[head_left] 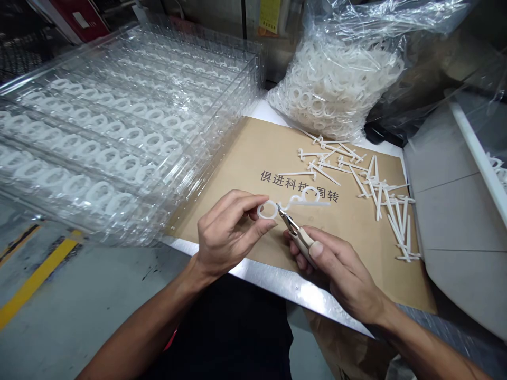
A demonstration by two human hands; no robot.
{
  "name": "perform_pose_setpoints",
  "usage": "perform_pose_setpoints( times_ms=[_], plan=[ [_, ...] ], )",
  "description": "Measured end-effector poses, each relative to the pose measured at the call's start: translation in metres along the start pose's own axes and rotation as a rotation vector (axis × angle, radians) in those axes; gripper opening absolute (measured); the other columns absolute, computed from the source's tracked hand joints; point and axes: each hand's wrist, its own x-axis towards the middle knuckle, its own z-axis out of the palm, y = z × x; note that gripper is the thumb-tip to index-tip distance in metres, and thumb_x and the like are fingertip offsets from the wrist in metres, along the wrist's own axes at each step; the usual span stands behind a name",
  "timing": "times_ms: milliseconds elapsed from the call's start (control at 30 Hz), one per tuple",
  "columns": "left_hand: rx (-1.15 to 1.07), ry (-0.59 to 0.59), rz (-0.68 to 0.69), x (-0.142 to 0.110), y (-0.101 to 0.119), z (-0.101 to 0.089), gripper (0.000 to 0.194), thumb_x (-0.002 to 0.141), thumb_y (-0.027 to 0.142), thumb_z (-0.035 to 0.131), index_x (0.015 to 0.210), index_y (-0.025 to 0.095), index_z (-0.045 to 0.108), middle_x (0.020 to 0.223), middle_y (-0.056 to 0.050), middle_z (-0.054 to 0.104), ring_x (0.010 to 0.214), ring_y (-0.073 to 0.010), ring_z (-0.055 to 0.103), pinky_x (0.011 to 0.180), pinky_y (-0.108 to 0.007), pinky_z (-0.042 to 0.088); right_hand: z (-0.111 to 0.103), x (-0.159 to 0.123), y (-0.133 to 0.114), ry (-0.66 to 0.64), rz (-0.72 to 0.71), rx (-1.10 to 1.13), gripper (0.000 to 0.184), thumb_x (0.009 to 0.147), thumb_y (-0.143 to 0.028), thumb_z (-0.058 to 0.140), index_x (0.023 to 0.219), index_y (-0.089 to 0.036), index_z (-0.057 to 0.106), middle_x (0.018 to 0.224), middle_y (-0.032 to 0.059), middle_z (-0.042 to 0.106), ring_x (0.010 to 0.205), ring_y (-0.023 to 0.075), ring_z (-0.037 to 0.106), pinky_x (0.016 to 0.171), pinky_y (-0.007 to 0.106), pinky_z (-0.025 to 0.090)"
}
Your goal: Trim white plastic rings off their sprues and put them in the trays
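Between the thumb and fingers of my left hand (229, 227) is a white plastic ring (268, 210), held just above the brown cardboard. A curved white runner joins this ring, or nearly touches it, and leads to a second white ring (311, 194) with a straight stem on the right. My right hand (332, 258) is closed around a pair of nippers (298, 232) with pale handles. The tips of the nippers meet the white plastic at the right edge of the held ring. Whether the plastic there is cut through, I cannot tell.
Stacked clear trays (158, 137) with rows of white rings stand at left. A clear bag (336, 84) full of rings sits at the back. Loose white runners (380, 195) lie scattered on the cardboard (237, 163). A grey bin (455, 190) borders the right side.
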Motion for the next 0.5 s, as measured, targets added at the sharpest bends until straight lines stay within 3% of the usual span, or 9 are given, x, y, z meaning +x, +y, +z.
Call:
perform_pose_setpoints(
  times_ms=[500],
  plan=[
    [0.005,-0.003,0.004,0.0012,0.0003,0.0001,0.028,0.091,0.031,0.079,0.114,0.017,0.072,0.093,-0.005,0.073,0.076,-0.0120,0.066,0.068,-0.024,0.059,-0.0003,0.0001,0.0002,-0.001,0.012,0.005,0.038,0.108,-0.052,0.045,0.110,-0.020,0.066,0.097,0.0058,0.058,0.080,0.0180,0.050,0.068,0.031,0.042]
  ],
)
